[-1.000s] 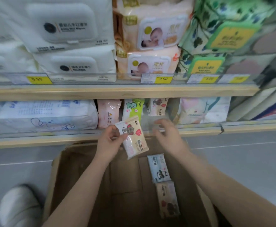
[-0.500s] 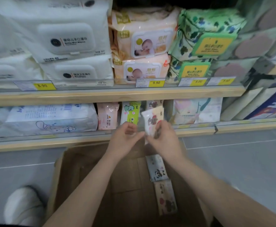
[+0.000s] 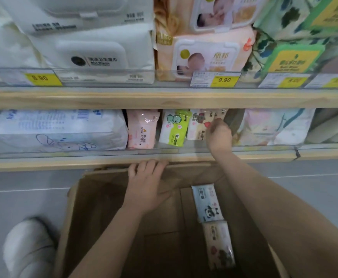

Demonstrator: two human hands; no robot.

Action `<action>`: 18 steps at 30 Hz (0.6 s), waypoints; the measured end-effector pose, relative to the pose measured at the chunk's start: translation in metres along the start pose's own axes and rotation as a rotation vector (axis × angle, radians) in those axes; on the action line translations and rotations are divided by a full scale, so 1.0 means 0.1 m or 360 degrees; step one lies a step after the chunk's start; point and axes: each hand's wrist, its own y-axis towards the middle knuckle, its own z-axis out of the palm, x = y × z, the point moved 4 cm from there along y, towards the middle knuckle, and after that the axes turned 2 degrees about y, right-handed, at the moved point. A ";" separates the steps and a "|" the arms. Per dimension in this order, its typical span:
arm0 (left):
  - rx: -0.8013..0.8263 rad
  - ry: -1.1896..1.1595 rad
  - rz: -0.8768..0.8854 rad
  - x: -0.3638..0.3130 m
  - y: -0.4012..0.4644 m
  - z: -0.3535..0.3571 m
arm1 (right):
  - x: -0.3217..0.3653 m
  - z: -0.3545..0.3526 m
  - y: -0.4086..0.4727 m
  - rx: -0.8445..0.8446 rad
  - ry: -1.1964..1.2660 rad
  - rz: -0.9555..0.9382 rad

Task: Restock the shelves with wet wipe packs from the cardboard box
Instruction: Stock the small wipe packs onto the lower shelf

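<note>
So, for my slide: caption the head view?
Right hand shelves bear-print pack; left hand rests on box.

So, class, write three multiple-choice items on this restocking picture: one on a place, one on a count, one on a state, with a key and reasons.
1. Where does the left hand rest?
A. on the cardboard box rim
B. on the upper shelf
C. on the floor

2. How many packs lie in the box?
A. none
B. two
C. five

3. What is the right hand doing?
A. hanging idle
B. gripping the bear pack on the lower shelf
C. pointing

Key: A, fingers lie over the far rim; B, panda pack and beige pack; B, fingers curl round it.
</note>
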 end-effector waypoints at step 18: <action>0.0055 -0.0022 -0.0018 0.00 -0.02 0.00 | -0.23 -0.11 -0.01 0.0328 0.0069 0.0195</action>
